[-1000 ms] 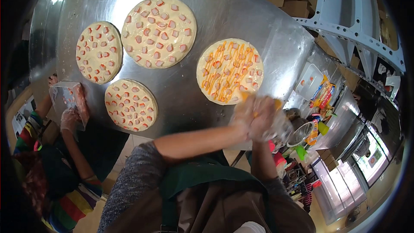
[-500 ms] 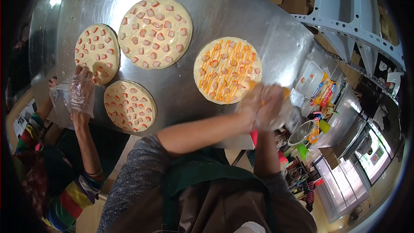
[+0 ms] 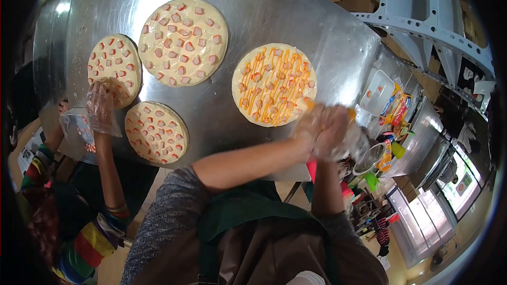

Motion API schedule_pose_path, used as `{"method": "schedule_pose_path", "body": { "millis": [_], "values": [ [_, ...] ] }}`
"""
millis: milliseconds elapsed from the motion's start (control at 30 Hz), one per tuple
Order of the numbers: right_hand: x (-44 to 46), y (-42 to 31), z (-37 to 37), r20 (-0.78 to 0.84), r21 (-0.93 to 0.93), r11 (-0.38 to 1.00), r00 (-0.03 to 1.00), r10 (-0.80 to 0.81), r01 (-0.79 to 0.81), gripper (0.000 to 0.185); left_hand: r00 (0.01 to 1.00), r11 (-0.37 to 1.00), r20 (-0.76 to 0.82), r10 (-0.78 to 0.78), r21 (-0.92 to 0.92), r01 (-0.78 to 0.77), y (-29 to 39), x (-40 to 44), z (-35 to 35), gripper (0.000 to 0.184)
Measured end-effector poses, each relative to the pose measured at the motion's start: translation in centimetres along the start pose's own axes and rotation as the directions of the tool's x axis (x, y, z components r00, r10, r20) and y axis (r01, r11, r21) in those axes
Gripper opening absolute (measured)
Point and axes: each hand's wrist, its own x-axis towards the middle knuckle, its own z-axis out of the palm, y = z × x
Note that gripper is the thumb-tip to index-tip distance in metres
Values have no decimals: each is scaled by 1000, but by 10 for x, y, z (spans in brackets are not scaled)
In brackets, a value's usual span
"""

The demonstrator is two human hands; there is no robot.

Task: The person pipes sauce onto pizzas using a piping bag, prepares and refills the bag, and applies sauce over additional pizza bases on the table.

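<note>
Both my hands close together on a clear plastic piping bag [image 3: 355,140] with orange sauce, just right of a pizza base [image 3: 274,85]. That base carries pink-and-red diced pieces and zigzag lines of orange sauce. My left hand [image 3: 306,129] reaches across from the left, fingers wrapped round the bag and blurred. My right hand [image 3: 334,126] squeezes it from the other side. Orange shows at the bag's ends near my fingers. Left of this stand a large topped base [image 3: 184,42], a smaller base [image 3: 157,133] and another base [image 3: 113,60], all with diced pieces and no sauce.
At the left a co-worker's gloved hand [image 3: 103,108] is over the far-left base, beside a clear container [image 3: 79,129] of diced pieces. A white tub [image 3: 377,93], colourful packets [image 3: 397,108] and a strainer [image 3: 369,159] lie right. A perforated metal shelf frame [image 3: 422,31] borders the back right.
The view has shifted slightly, so the bases sit a little further left. My hands stay at about the same spot by the sauced base, still gripping the bag.
</note>
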Motion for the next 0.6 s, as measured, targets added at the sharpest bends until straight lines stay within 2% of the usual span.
{"method": "schedule_pose_path", "body": {
  "millis": [33,67,133,167,233,267,300,333,367,400,433,500,533,600],
  "values": [
    [-17,0,-5,-3,0,1000,1000,1,-1,35,993,980,-32,113,171,-106,-12,-9,-12,24],
    [-32,-3,-9,3,11,1000,1000,-5,5,35,937,795,51,345,515,-321,-32,-9,-35,24],
    [-38,-8,-9,35,29,999,999,-32,31,35,842,476,198,502,750,-460,-24,-17,-28,23],
    [-30,-7,-8,48,40,999,998,-39,37,36,853,501,183,489,742,-446,-18,-19,-14,23],
    [3,-3,-1,54,55,998,998,-42,39,36,942,775,81,326,548,-316,-2,-5,8,23],
    [18,-2,1,52,62,998,998,-27,24,36,988,939,39,147,308,-152,5,13,18,23],
    [28,-3,4,42,66,998,999,-11,8,36,998,998,42,-45,40,44,10,27,26,23],
    [34,-4,5,26,63,998,1000,-4,2,36,969,943,96,-228,-225,245,14,31,29,22],
    [33,-4,5,8,58,998,1000,10,-10,36,959,944,78,-272,-171,282,15,30,30,19],
    [26,-5,2,-8,39,999,1000,12,-12,37,989,991,63,-132,37,130,-3,39,12,21],
    [16,-4,0,-19,31,999,1000,11,-10,37,997,970,81,11,243,-31,-38,54,-22,22],
    [-16,-4,-7,-22,23,1000,1000,9,-8,37,965,864,158,211,432,-260,-69,44,-44,25],
    [-29,-7,-10,-6,43,999,1000,3,-3,37,943,840,187,275,430,-330,-70,28,-46,26],
    [-37,-9,-10,32,78,997,999,-23,21,37,956,716,191,224,633,-295,-58,14,-43,28]
  ]
}}
